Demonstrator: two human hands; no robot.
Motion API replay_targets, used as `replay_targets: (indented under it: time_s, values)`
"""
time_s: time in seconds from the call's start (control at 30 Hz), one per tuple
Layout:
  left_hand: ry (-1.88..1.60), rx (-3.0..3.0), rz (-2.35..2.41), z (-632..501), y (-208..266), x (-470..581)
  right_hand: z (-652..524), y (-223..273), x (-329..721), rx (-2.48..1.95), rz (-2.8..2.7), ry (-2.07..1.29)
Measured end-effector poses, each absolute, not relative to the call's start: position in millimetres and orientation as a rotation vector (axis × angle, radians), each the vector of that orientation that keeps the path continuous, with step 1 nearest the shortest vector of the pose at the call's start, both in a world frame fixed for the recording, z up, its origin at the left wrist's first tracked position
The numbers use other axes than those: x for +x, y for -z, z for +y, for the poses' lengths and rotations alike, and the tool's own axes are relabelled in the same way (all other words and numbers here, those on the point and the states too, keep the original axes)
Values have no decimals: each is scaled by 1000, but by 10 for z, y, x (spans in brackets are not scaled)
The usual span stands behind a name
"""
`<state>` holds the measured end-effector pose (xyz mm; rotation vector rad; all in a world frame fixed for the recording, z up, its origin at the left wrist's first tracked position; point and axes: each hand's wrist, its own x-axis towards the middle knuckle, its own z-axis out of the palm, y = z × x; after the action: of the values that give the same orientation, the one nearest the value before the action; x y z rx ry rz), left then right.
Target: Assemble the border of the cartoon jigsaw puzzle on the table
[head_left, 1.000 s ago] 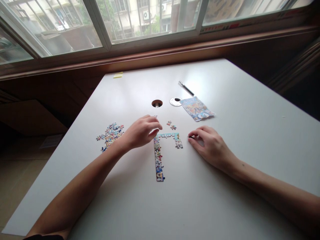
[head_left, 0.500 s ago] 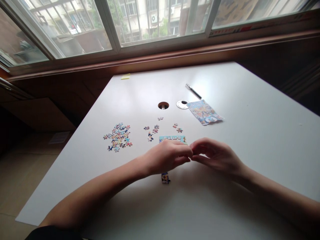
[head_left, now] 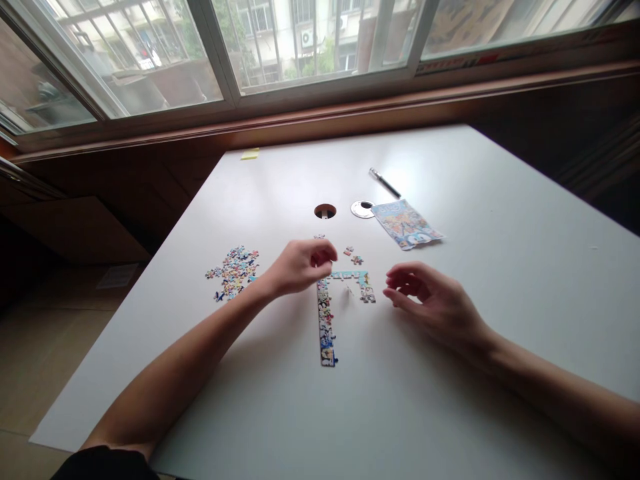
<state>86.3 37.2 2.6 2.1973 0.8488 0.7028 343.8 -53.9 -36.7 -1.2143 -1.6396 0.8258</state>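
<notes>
A partly joined jigsaw puzzle (head_left: pixel 326 327) lies on the white table, with a long left strip, a top row and a short right side. My left hand (head_left: pixel 303 267) hovers over its top left corner, fingers curled and apart from the thumb, with nothing visible in them. Right of the puzzle, my right hand (head_left: pixel 427 290) is open, thumb and fingers parted around nothing. Between the two sides of the puzzle a small pale thing (head_left: pixel 349 291) shows blurred, possibly a puzzle piece in motion. Two loose puzzle pieces (head_left: pixel 357 260) lie just above the top row.
A heap of loose puzzle pieces (head_left: pixel 237 270) lies at the left. Beyond the puzzle are a round hole (head_left: pixel 325 211) in the table, a metal ring cover (head_left: pixel 361 209), a picture sheet (head_left: pixel 407 225) and a pen (head_left: pixel 385 182). A yellow note (head_left: pixel 250 154) sits at the far edge.
My hands, which met over the puzzle, have parted. The left moved up and left, uncovering most of the puzzle; the right stayed nearly in place, its fingers now apart.
</notes>
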Motion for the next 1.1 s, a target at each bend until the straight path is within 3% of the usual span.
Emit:
replay_targets:
  time_s: [0.5, 0.83, 1.1]
  values:
    - [-374, 2830, 580, 226, 26, 931, -510, 350, 3463, -1361, -1747, -801]
    - [-656, 2411, 1141, 611, 78, 710, -502, 360, 3466, -1343, -1764, -801]
    - [-684, 2565, 1109, 682, 202, 664, -497, 341, 3456, -1333, -1779, -791]
